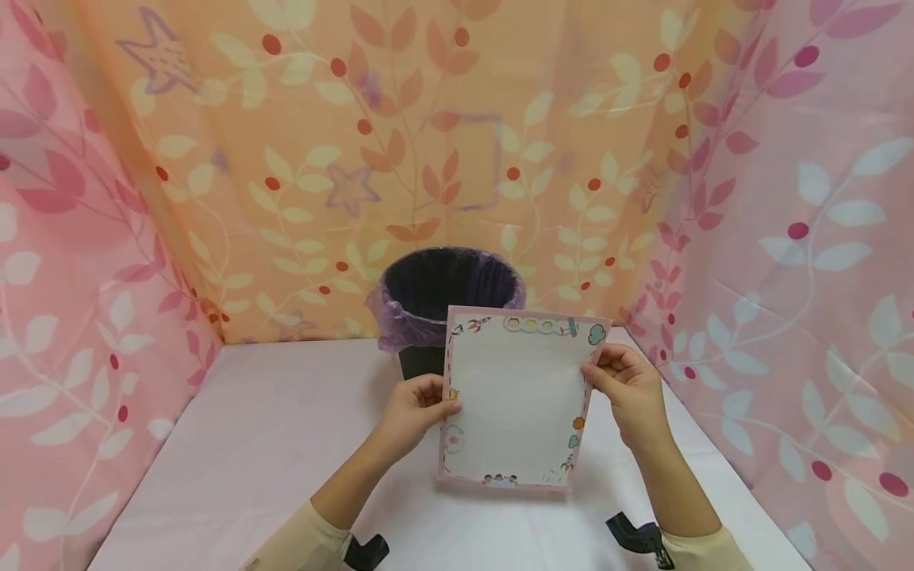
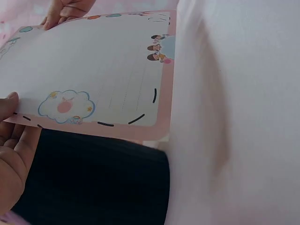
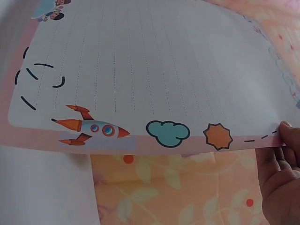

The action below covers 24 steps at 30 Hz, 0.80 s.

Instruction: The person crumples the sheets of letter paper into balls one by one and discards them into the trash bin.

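Note:
A sheet of paper [image 1: 520, 396] with a pink border, faint dotted lines and cartoon pictures is held up in front of a dark bin. My left hand [image 1: 417, 411] pinches its left edge between thumb and fingers. On the opposite side, my right hand [image 1: 631, 392] pinches the edge near the upper corner. The right wrist view shows a rocket [image 3: 91, 127], a cloud and an orange star printed along the border. Behind the sheet stands the black bin [image 1: 423, 361], lined with a purple bag [image 1: 396, 325]; the paper hides part of it.
A white cloth covers the table [image 1: 286, 444]. An orange leaf-patterned curtain [image 1: 300, 238] hangs at the back, with pink patterned curtains [image 1: 821, 277] on both sides. Black wrist mounts [image 1: 635, 535] sit on both forearms.

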### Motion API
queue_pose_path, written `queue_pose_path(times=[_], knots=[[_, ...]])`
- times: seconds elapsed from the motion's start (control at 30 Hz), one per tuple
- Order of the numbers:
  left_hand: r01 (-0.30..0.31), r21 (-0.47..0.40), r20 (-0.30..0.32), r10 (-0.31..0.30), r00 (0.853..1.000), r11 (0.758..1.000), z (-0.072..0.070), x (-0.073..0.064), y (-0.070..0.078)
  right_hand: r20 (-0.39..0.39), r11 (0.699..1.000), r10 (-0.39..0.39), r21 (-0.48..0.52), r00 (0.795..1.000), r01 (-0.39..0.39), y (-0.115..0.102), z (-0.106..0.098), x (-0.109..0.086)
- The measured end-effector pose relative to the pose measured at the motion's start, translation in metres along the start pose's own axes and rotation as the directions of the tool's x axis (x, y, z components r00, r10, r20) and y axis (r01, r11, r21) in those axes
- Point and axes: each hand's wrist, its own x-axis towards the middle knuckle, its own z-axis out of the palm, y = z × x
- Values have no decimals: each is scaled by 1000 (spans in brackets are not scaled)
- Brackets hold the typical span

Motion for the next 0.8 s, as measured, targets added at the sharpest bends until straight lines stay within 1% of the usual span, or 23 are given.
queue_pose_path(times=[0.13,0.3,0.4,0.47,0.6,0.7,0.8], knots=[[23,21,-51,-22,998,1000,-19,-11,2,63,1000,-11,9,998,11,1,18,2],[20,34,-104,-16,994,999,-37,-22,2,131,999,-35,37,991,31,4,37,4],[10,40,-131,-4,991,999,-45,-27,3,147,998,-40,51,988,33,7,47,4],[13,46,-150,-6,989,999,-50,-31,4,157,998,-45,50,987,38,9,53,5],[19,28,-188,-13,982,999,-57,-36,6,178,996,-74,59,981,65,10,63,6],[16,7,-201,-14,979,1000,-60,-36,8,146,994,-105,37,984,100,8,67,7],[-8,2,-205,8,979,1000,-61,-35,13,74,982,-187,-6,980,188,4,69,8]])
